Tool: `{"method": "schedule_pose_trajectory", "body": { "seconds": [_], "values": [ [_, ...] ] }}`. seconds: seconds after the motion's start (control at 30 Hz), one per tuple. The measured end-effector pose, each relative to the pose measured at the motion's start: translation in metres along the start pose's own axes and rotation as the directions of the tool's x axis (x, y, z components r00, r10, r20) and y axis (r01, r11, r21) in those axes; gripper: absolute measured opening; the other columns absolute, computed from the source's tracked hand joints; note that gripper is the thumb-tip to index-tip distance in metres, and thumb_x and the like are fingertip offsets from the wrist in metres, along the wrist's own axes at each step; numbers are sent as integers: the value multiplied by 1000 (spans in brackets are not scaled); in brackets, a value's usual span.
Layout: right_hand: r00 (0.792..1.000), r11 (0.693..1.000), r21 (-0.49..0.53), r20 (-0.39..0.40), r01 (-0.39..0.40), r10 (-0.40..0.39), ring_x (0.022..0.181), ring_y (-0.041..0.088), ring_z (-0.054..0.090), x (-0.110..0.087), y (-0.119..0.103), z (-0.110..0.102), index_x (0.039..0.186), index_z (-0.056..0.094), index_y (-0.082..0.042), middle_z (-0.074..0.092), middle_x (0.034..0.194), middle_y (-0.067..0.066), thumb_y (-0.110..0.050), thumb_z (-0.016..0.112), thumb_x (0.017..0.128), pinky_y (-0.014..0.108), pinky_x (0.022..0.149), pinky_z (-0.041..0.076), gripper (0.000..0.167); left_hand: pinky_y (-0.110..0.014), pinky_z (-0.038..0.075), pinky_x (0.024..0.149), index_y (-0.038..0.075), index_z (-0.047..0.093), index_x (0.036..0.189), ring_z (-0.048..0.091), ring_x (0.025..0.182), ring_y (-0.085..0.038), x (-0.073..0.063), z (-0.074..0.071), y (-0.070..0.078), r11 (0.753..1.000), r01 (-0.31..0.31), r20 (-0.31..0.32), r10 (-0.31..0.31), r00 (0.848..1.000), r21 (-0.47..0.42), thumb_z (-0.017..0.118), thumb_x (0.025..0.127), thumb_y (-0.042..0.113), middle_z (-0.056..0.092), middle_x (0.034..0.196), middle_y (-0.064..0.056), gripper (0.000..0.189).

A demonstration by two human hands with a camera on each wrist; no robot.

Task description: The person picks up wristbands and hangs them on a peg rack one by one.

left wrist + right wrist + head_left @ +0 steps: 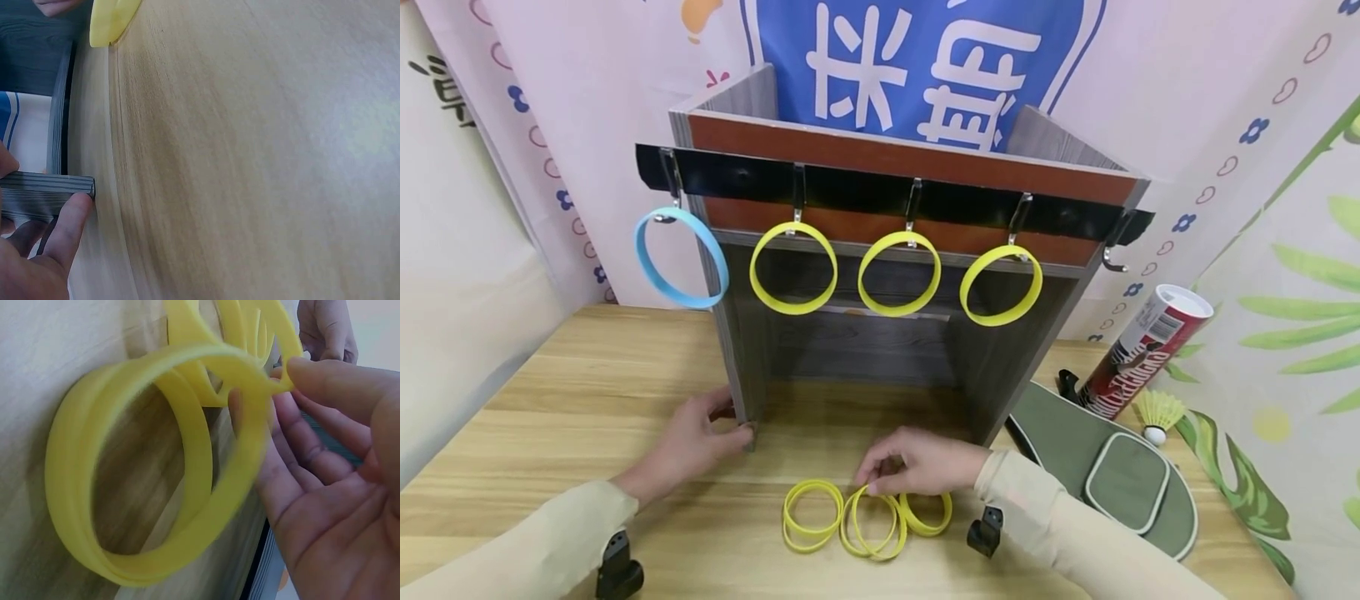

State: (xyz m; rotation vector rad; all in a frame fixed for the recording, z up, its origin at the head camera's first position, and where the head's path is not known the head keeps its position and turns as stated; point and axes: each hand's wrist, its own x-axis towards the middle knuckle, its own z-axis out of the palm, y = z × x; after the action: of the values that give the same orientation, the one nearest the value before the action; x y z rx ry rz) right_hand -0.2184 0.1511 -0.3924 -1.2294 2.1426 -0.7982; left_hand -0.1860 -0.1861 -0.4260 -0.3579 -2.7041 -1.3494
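Note:
My left hand (688, 442) grips the lower front end of the grey wooden stand's left side panel (47, 182), its thumb on the front edge in the left wrist view. Low at the front of the stand, my right hand (917, 462) pinches a yellow wristband (290, 353) between thumb and fingers. Several yellow wristbands (815, 546) lie overlapping on the table below it. Above, a blue wristband (721, 271) and three yellow wristbands (793, 309) hang from hooks on a black strip (857, 193) across the stand; the far right hook (1112, 260) is bare.
The stand rises from a wood-grain table (587, 375). On the right lie a green racket case (1067, 450), a yellow shuttlecock (1159, 412) and a leaning red and white tube (1138, 358). Printed cloth (602, 50) hangs behind.

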Motion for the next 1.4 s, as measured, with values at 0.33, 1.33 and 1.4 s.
{"method": "schedule_pose_trajectory", "body": {
  "seconds": [0.33,1.33,1.4],
  "values": [
    [998,989,136,-11,-62,64,89,-7,62,-2,-1,-2,114,77,-3,79,107,14,-11,69,100,18,87,54,18,-30,56,88,-6,57,143,70,115,-35,0,-2,1,1000,11,-2,-11,1000,10,73,91,10,71,131,-25,56],
    [925,944,331,-364,17,111,87,8,69,-93,-25,-46,115,70,1,73,102,5,-11,69,100,28,78,60,19,-30,57,87,-6,55,145,70,115,-33,1,1,-1,1000,18,14,-18,1000,20,74,92,14,71,130,-25,59],
    [911,945,322,-404,60,80,89,9,70,-101,-30,-50,115,69,3,74,102,3,-8,67,100,30,79,61,18,-31,57,87,-7,55,145,70,115,-34,0,1,-1,1000,16,15,-16,1000,22,73,92,13,71,131,-26,59]
  ]
}}
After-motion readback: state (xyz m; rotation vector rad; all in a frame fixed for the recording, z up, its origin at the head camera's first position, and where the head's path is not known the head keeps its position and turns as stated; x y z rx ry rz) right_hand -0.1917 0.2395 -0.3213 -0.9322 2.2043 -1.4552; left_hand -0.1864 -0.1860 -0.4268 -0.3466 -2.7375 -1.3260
